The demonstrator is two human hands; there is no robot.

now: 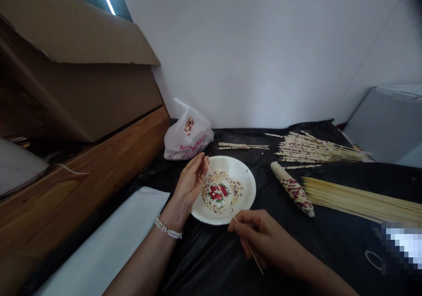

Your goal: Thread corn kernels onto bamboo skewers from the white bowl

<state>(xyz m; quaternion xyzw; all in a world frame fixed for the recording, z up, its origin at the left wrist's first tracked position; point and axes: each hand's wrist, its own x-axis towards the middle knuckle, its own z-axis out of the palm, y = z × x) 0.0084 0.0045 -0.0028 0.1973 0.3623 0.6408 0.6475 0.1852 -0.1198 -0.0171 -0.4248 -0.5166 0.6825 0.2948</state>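
Observation:
A thin bamboo skewer (253,255) slants across the front of a white bowl (249,173), seemingly running from one hand to the other. Closed in a pinch, my right hand (263,239) grips it near the bowl's front rim, and its lower end sticks out below the fingers. My left hand (191,179), with a beaded bracelet at the wrist, has its fingertips closed at the far end of the skewer, above the bowl's left side. Whether a kernel is also between those fingertips is too small to tell. Loose corn kernels (236,190), pale and dark red, lie in the bowl around a printed red design.
Behind the bowl stand a plastic bag (189,133) of kernels and a few filled skewers (232,146). To the right lie many kernel-covered skewers (303,149), a partly stripped corn cob (292,188) and bare skewers (359,197). A cardboard box (82,89) stands left.

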